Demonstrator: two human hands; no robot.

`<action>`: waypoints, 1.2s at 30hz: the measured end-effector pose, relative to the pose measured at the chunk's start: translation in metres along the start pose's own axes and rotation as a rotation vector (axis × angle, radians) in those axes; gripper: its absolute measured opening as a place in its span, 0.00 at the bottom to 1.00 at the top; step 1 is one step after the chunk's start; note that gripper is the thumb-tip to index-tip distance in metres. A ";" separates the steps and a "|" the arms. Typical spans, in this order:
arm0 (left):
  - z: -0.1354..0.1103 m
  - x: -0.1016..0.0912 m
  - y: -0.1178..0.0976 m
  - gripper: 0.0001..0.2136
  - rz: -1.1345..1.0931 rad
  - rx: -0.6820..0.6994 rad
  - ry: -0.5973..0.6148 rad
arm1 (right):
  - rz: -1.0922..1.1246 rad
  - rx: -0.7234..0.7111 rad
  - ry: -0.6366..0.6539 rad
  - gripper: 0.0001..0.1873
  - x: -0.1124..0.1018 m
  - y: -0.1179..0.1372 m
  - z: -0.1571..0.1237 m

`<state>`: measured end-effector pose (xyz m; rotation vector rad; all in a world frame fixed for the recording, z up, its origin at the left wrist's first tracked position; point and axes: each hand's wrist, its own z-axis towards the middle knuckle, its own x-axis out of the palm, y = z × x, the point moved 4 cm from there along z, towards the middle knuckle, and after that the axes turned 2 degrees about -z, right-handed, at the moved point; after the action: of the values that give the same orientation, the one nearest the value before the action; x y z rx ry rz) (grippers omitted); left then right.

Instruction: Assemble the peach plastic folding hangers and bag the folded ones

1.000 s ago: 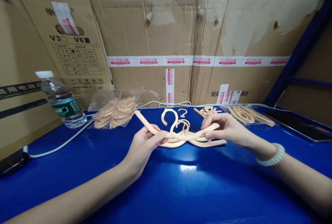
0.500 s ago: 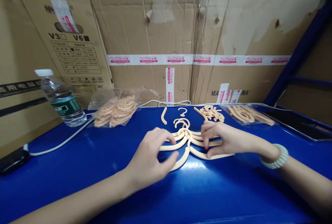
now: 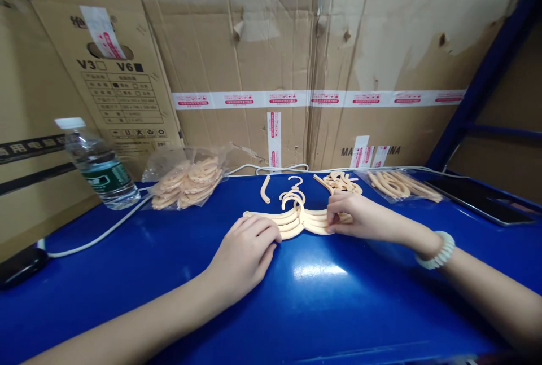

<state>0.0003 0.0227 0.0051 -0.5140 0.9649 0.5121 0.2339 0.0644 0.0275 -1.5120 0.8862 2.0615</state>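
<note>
Several beige clothes hangers (image 3: 288,224) lie overlapped in a row on the blue tabletop, their hooks bunched at the middle. My left hand (image 3: 249,246) is closed over the lower left arms of the hangers, fingers curled and thumb beneath. On the right side, my right hand (image 3: 349,214) pinches the hangers' right arms between thumb and fingers. Just beyond the stack lie a loose hanger hook (image 3: 295,182) and a single curved hanger arm (image 3: 265,189). Behind my right hand is a pile of small beige pieces (image 3: 344,181).
Clear bags of beige parts stand at the back left (image 3: 186,181) and back right (image 3: 402,184). A water bottle (image 3: 99,167) and a black device (image 3: 21,263) are at left. A dark tablet-like slab (image 3: 478,201) lies far right. Cardboard (image 3: 249,60) walls the back; a white cable (image 3: 105,235) crosses the table.
The nearest hanger has moved away from me and now lies close against the others. My left hand has closed onto the hangers' left arms. My right hand has shifted slightly back.
</note>
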 end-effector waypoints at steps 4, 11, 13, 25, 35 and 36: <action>0.000 0.001 0.000 0.07 0.028 -0.031 0.002 | -0.059 0.046 -0.029 0.04 -0.001 -0.001 0.000; 0.001 0.000 0.001 0.09 0.098 -0.061 0.000 | -0.132 0.108 -0.057 0.03 0.003 -0.003 0.000; 0.001 -0.001 0.001 0.10 0.112 -0.078 0.008 | -0.148 0.123 -0.068 0.03 0.004 -0.005 0.001; 0.001 -0.002 -0.001 0.10 0.106 -0.071 0.022 | -0.198 0.147 -0.066 0.02 0.004 0.000 0.001; 0.001 -0.002 -0.002 0.10 0.107 -0.068 0.035 | -0.148 0.106 -0.055 0.03 0.007 0.009 -0.001; 0.001 -0.002 -0.002 0.10 0.111 -0.070 0.035 | -0.145 0.099 -0.053 0.04 0.007 0.011 -0.001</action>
<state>0.0011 0.0219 0.0076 -0.5358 1.0160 0.6398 0.2252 0.0561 0.0229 -1.4199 0.8208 1.9174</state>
